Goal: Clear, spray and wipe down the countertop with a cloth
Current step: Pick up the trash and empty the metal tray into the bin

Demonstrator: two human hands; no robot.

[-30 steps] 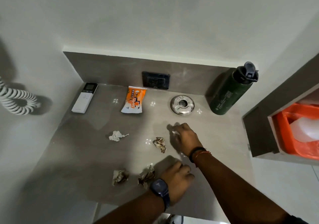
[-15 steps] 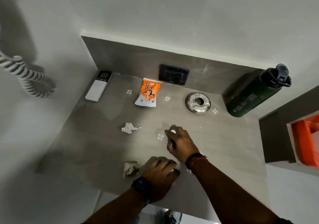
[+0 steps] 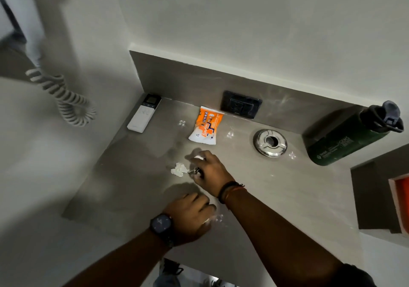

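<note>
The grey countertop [image 3: 276,189] fills the corner. My right hand [image 3: 210,171] is low over its middle, fingers curled around crumpled paper scraps, with its fingertips touching a white crumpled paper [image 3: 178,169] that lies on the counter. Nearer the front edge, my left hand [image 3: 190,214], with a dark watch on the wrist, is closed in a fist on other paper scraps; a white bit shows at its knuckles. No cloth or spray bottle is in view.
Along the back stand a white remote [image 3: 143,115], an orange wipes packet [image 3: 205,126], a steel ashtray [image 3: 270,143] and a dark green bottle [image 3: 352,136]. A black socket [image 3: 241,107] is in the backsplash. A coiled cord [image 3: 64,98] hangs at the left, an orange bin [image 3: 401,200] at the right.
The brown scraps at the middle and front of the counter are gone into my hands. My right hand moved left to the white paper; my left hand closed into a fist.
</note>
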